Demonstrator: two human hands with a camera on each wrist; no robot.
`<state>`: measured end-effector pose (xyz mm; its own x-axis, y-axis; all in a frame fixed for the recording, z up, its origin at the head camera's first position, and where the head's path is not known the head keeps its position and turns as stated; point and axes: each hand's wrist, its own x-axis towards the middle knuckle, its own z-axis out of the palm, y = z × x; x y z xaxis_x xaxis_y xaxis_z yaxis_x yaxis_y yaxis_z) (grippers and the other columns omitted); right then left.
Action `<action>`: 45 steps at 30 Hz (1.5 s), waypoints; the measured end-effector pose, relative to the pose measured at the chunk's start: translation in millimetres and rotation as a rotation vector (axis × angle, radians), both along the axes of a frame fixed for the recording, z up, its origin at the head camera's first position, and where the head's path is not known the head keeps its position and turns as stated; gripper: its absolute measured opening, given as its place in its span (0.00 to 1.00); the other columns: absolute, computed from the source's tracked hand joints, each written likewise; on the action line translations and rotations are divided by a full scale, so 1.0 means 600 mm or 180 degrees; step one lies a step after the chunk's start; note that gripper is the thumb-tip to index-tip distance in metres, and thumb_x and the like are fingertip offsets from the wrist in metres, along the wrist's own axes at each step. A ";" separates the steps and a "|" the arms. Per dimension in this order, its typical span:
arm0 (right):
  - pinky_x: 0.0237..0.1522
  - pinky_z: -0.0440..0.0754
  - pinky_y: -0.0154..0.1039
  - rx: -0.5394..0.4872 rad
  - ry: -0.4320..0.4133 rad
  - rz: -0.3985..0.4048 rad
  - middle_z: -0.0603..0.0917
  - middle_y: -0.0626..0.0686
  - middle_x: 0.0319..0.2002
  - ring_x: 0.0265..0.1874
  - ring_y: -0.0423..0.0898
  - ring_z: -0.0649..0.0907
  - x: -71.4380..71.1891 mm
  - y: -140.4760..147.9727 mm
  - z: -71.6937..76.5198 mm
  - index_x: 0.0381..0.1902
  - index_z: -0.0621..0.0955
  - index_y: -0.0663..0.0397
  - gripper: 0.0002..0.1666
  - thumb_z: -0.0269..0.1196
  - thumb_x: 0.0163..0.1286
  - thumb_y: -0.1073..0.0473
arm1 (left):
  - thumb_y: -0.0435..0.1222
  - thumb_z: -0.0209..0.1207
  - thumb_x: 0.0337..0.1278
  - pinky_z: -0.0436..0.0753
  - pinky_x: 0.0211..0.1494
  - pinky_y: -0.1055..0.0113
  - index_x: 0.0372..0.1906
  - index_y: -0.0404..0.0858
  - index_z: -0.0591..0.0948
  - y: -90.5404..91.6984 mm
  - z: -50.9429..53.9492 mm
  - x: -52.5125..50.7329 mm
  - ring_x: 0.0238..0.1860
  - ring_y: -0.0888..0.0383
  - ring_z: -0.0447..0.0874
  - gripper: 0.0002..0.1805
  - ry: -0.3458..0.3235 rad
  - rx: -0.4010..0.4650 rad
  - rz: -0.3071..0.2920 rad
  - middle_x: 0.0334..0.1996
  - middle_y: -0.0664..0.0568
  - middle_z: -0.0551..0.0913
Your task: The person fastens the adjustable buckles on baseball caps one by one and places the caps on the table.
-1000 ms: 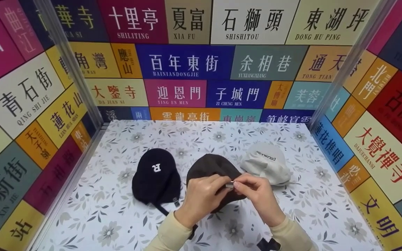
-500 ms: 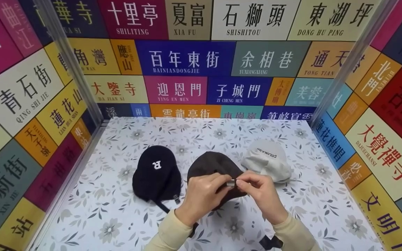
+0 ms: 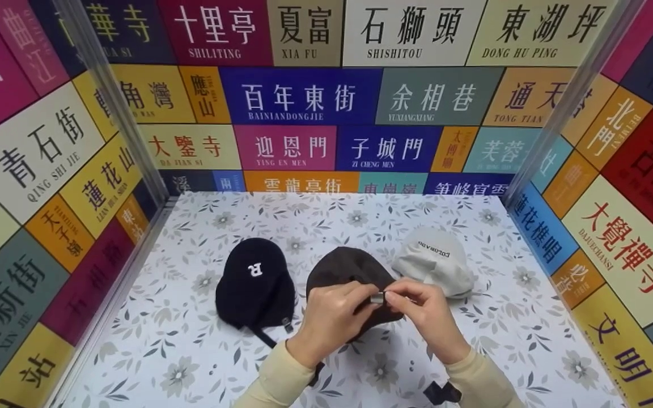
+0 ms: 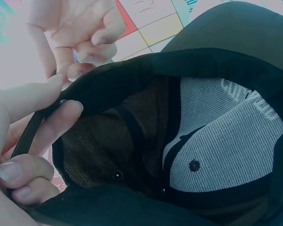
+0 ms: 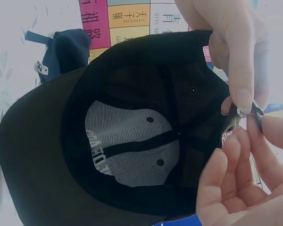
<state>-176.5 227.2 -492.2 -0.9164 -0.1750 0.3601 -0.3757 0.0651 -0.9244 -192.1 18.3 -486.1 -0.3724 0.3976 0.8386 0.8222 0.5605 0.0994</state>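
A dark brown cap (image 3: 343, 272) is held up by both hands in the middle of the head view. My left hand (image 3: 332, 317) pinches the cap's back strap beside a small metal buckle (image 3: 378, 297). Thumb and forefinger of my right hand (image 3: 428, 320) pinch the strap's end just right of that buckle. Seen from the right wrist, the buckle (image 5: 241, 112) sits between the two hands' fingertips at the cap's rear opening. The left wrist view looks into the cap, with white mesh lining (image 4: 226, 146) behind the front panels and the strap (image 4: 30, 132) running through the left fingers.
On the left lies a black cap (image 3: 250, 294) with a white letter R, its strap trailing toward the left forearm. A pale grey cap (image 3: 440, 266) with dark lettering lies right of the brown one. Sign-covered panels surround the flower-patterned tabletop (image 3: 190, 351).
Both hands stay at the buckle; the right fingertips have shifted slightly right, and a little more of the metal shows between the hands. The other two caps have not moved.
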 end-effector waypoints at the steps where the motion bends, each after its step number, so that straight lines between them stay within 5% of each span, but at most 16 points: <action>1: 0.36 0.82 0.38 0.0038 -0.0009 -0.0005 0.84 0.61 0.38 0.34 0.51 0.82 -0.001 0.000 0.001 0.39 0.87 0.58 0.05 0.65 0.70 0.63 | 0.41 0.73 0.52 0.79 0.25 0.70 0.39 0.47 0.86 0.000 0.000 0.000 0.23 0.66 0.81 0.10 0.0004 0.0001 0.0003 0.29 0.64 0.84; 8: 0.43 0.84 0.42 0.0068 0.0127 0.0142 0.82 0.61 0.40 0.44 0.54 0.80 -0.004 -0.007 0.007 0.31 0.85 0.57 0.08 0.65 0.71 0.62 | 0.40 0.74 0.50 0.79 0.26 0.71 0.39 0.47 0.86 0.005 0.000 -0.002 0.23 0.66 0.81 0.11 0.0012 0.0002 0.0016 0.29 0.63 0.83; 31: 0.41 0.83 0.39 0.0028 0.0166 0.0004 0.82 0.62 0.39 0.44 0.55 0.81 0.003 0.000 0.007 0.33 0.87 0.58 0.05 0.65 0.69 0.65 | 0.41 0.74 0.51 0.80 0.27 0.70 0.38 0.48 0.86 0.002 -0.001 0.004 0.23 0.67 0.81 0.10 -0.0148 0.0050 -0.0033 0.30 0.64 0.85; 45: 0.41 0.81 0.38 0.0121 0.0152 0.0001 0.83 0.60 0.42 0.44 0.55 0.81 0.000 0.006 0.004 0.33 0.86 0.56 0.06 0.64 0.71 0.63 | 0.41 0.73 0.52 0.80 0.28 0.70 0.38 0.47 0.87 0.002 -0.002 0.004 0.24 0.65 0.82 0.09 -0.0052 0.0078 -0.0015 0.30 0.63 0.85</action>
<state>-176.2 230.8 -489.9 -0.8982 -0.1898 0.3964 -0.4193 0.0998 -0.9023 -189.9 19.3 -487.5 -0.3841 0.3788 0.8420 0.8230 0.5538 0.1263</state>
